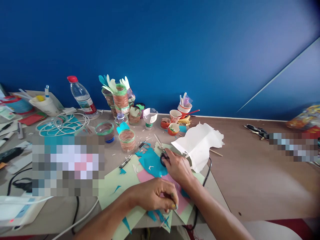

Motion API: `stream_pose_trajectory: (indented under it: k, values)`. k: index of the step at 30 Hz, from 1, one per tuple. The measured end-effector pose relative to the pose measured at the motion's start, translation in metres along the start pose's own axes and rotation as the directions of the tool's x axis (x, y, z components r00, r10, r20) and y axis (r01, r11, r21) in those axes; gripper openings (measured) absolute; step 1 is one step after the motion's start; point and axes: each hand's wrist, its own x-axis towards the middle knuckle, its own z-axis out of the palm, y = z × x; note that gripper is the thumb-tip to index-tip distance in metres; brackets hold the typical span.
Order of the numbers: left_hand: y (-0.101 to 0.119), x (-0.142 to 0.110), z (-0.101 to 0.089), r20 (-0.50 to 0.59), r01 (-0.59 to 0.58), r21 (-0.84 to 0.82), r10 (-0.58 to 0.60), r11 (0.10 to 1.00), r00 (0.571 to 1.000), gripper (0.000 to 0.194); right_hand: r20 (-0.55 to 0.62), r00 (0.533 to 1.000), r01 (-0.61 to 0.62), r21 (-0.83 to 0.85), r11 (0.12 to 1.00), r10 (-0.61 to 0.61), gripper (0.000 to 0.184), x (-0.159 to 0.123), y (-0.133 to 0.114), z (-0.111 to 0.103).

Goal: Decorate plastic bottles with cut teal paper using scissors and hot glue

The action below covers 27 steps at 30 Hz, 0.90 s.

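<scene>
My right hand [179,166] grips a pair of scissors [158,141] by the dark handles, and the blades point away from me over the table. Closer to me, my left hand [161,196] is closed in a pinch; whatever is between the fingertips is too small to make out. Beneath the hands lie blue paper [150,162], pink paper [183,204] and pale green sheets [110,186]. Blue paper scraps [156,216] are scattered below my left hand. Beside my right hand rests a crumpled white sheet [200,145].
Twine-wrapped cups [127,140] with paper petals stand behind the paper, near a water bottle [83,98]. Paper cups [175,115] are by the blue wall. A pen [132,154] lies left of the scissors. A white cable coil [62,125] and black cord [208,173] cross the table.
</scene>
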Motion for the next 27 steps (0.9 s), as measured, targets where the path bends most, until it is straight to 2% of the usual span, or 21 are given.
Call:
stream_pose_trajectory:
  k: [3,5,6,8,10,13,16,19,22,27]
  values:
    - [-0.003,0.000,-0.002,-0.008,0.010,-0.084,-0.011,0.996,1.000,0.028,-0.009,1.000,0.014,-0.033,0.999,-0.014,0.042,0.000,-0.001,0.003]
    - [-0.003,-0.001,-0.008,-0.068,-0.025,-0.158,0.014,0.987,0.998,0.029,-0.013,1.000,0.017,-0.063,0.998,-0.017,0.043,0.000,-0.001,0.004]
    - [-0.003,-0.003,-0.012,-0.134,-0.069,-0.193,0.043,0.979,0.990,0.028,-0.011,1.000,0.018,-0.079,0.997,-0.019,0.043,0.000,-0.002,0.005]
    - [-0.002,-0.006,-0.022,-0.305,-0.190,-0.232,0.114,0.954,0.946,0.024,-0.003,1.000,0.014,-0.120,0.993,-0.014,0.042,0.000,-0.004,0.006]
    - [-0.003,-0.009,-0.034,-0.455,-0.319,-0.256,0.177,0.913,0.872,0.021,0.015,1.000,0.001,-0.165,0.986,0.001,0.040,0.000,-0.008,0.005]
    - [-0.009,-0.013,-0.048,-0.536,-0.424,-0.297,0.218,0.855,0.816,0.020,0.027,0.999,-0.027,-0.215,0.976,0.034,0.038,-0.002,-0.015,0.003]
    - [-0.014,-0.013,-0.056,-0.566,-0.453,-0.300,0.225,0.840,0.793,0.016,0.006,1.000,-0.027,-0.213,0.977,0.029,0.034,-0.004,-0.019,-0.005]
    - [-0.016,-0.011,-0.057,-0.568,-0.479,-0.311,0.244,0.821,0.786,0.015,-0.004,0.998,0.068,-0.116,0.991,-0.069,0.028,-0.007,-0.024,-0.016]
    - [-0.013,-0.012,-0.057,-0.575,-0.522,-0.322,0.276,0.790,0.770,0.014,0.004,0.971,0.238,0.044,0.970,-0.238,0.023,-0.007,-0.036,-0.021]
    - [-0.005,-0.020,-0.060,-0.650,-0.643,-0.335,0.325,0.689,0.686,0.010,0.000,0.885,0.457,0.199,0.867,-0.466,0.019,0.006,-0.061,0.001]
